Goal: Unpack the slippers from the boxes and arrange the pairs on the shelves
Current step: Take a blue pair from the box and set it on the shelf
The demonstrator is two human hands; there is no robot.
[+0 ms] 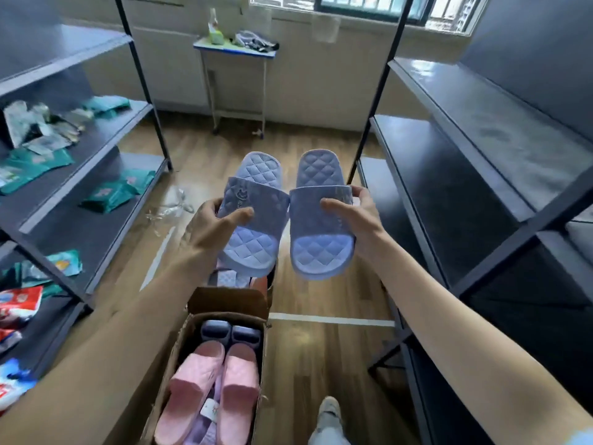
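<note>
1. Along the left wall stands a dark metal shelving unit (96,175) carrying green and white flat packets (35,168); I see no slippers on it
2. The left hand (208,226) is curled round the strap of one pale blue quilted rubber slipper (250,248), thumb on top, holding it in the air
3. Beneath it the open brown cardboard box (227,300) on the floor holds a pink quilted pair (205,380) and darker ones behind, so much unpacking remains, I judge
4. The second blue slipper (321,248) hangs just beside the first, straps nearly touching, pinched at the strap by the right hand (362,220), thumb over it
5. The pair is out of the box but not shelved; the next move calls for turning to the dark shelving on the right (481,149) and setting both down side by side, toes matching
</note>
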